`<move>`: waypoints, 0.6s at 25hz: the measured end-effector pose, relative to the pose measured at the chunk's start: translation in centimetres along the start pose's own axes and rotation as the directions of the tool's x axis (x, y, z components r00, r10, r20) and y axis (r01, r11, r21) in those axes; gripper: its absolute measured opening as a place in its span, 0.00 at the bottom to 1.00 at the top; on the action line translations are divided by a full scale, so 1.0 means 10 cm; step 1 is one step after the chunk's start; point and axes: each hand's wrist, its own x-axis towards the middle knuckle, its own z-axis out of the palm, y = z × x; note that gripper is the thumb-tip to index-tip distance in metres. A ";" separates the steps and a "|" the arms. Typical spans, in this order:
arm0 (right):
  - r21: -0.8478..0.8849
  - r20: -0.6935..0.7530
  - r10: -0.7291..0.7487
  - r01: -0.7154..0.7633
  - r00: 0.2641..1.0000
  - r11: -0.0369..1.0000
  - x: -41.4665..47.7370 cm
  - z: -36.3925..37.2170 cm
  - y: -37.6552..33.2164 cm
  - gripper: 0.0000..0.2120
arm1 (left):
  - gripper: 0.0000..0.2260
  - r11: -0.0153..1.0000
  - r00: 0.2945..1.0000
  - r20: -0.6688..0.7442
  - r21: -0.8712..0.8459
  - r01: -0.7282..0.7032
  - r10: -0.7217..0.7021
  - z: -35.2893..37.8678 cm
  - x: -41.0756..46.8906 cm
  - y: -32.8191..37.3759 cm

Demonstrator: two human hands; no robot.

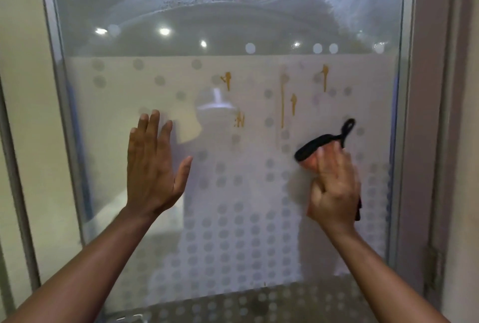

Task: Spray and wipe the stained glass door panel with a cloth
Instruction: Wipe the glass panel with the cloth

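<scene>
Against the frosted, dotted band of the glass door panel (124, 84), head view: your right hand (334, 188) is closed around a bunched cloth (315, 150), orange with a black edge and a black hanging loop poking out above your fingers. The wad presses on the glass. Your left hand (153, 164) is spread open and empty, well to the left of the grip, palm toward the pane and seemingly bracing it.

Yellow-brown drip stains (282, 105) run just above and to the left of the cloth; none look wiped yet. No spray bottle in sight.

Handling judgement: the cloth is soft, light and floppy, so keep it balled in your palm and tuck in the loop. The glass is rigid but slick and breakable; press evenly, not hard.
</scene>
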 end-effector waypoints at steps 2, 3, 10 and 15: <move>0.058 -0.076 0.183 -0.178 0.980 0.982 0.18 -0.09 0.24 0.32 | 0.35 1.000 1.000 -0.009 0.026 0.010 -0.010 0.04 -0.01 0.00; 0.098 -0.103 0.251 -0.241 0.962 0.966 0.24 -0.12 0.31 0.31 | 0.35 0.999 1.000 -0.014 0.036 0.010 -0.010 0.07 -0.02 -0.01; 0.128 -0.060 0.156 -0.147 0.986 0.981 -0.07 0.12 -0.23 0.27 | 0.36 0.998 1.000 -0.021 0.068 0.006 -0.005 0.14 -0.03 -0.06; 0.162 0.102 -0.120 0.102 0.987 0.982 -0.41 0.34 -0.85 0.35 | 0.36 0.998 1.000 -0.016 0.064 0.004 -0.003 0.11 -0.02 -0.04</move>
